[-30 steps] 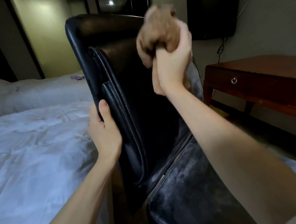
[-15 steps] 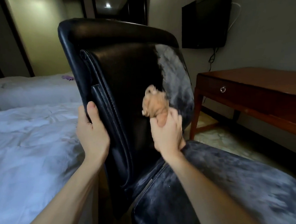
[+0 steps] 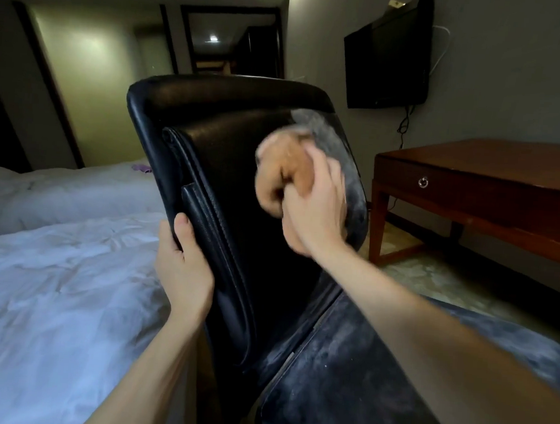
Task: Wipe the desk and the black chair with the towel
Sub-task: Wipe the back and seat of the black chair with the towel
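Note:
The black leather chair [image 3: 228,182] fills the middle of the view, its backrest upright and its dusty grey seat [image 3: 360,380] at the lower right. My left hand [image 3: 183,268] grips the backrest's left edge, thumb on the front. My right hand [image 3: 318,207] holds a bunched tan towel [image 3: 281,176] against the right half of the backrest, blurred by motion. A grey dusty patch shows on the backrest just right of the towel. The brown wooden desk [image 3: 490,178] with a ring-pull drawer stands to the right, beyond the chair.
A bed with a rumpled white duvet [image 3: 55,280] lies close on the left. A black TV [image 3: 386,54] hangs on the wall above the desk, cables trailing down. Pale patterned floor [image 3: 409,269] shows between chair and desk. A doorway opens behind the chair.
My right hand swept the towel from the top of the backrest down to its lower part, then back up to mid-height. My left hand kept its grip on the edge.

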